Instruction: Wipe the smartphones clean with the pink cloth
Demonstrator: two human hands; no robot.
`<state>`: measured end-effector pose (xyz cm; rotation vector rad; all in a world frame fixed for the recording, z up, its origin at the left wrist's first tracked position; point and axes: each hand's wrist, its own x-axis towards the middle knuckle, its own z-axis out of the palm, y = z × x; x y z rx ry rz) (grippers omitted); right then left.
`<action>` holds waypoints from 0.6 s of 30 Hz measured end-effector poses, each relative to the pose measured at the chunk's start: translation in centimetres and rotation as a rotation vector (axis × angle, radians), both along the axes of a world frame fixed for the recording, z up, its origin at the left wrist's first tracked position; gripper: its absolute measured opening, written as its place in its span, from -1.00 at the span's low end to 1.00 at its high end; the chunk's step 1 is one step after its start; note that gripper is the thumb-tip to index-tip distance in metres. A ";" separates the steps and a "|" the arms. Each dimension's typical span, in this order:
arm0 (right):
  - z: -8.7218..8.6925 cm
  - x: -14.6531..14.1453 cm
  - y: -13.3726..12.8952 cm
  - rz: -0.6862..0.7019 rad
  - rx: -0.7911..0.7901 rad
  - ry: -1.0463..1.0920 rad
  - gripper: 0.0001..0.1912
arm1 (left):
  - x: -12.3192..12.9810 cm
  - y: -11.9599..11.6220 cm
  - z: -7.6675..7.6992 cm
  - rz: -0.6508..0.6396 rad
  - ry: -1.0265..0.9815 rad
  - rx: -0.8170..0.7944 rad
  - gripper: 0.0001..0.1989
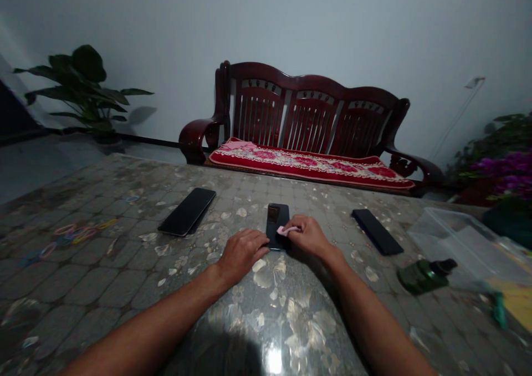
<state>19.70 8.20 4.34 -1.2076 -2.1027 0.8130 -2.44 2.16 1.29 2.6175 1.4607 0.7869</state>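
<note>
A dark smartphone (272, 220) lies flat on the patterned tabletop in front of me. My left hand (246, 249) is at its lower left edge, fingers together and touching it, holding it against the table. Pinched in my right hand (306, 234) is a small pink cloth (283, 231), pressed on the phone's right side. The fingers of that hand are closed, and part of the cloth is hidden under them. To the left lies a larger black phone (188, 212), tilted slightly off the surface at one side. Another dark phone (376, 232) rests to the right.
A green spray bottle (424, 276) lies on its side at the right, beside a clear plastic box (461, 243). Colourful rubber bands (77, 234) are scattered at the left. Beyond the table (137, 287) stands a wooden bench (307, 110) with a red floral cover.
</note>
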 end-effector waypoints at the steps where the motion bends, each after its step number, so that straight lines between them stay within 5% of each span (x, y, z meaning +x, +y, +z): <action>1: -0.1 0.0 0.3 -0.112 -0.115 0.134 -0.78 | 0.1 -0.1 0.2 0.015 -0.006 -0.028 -0.86; 6: -0.3 0.9 1.8 -0.425 -0.583 0.602 -0.79 | 0.7 -0.4 1.3 0.091 -0.049 -0.215 -0.73; 18: 0.7 2.3 1.2 -0.352 -0.756 0.387 -0.94 | 5.0 2.8 4.5 0.340 -0.123 -0.571 -0.32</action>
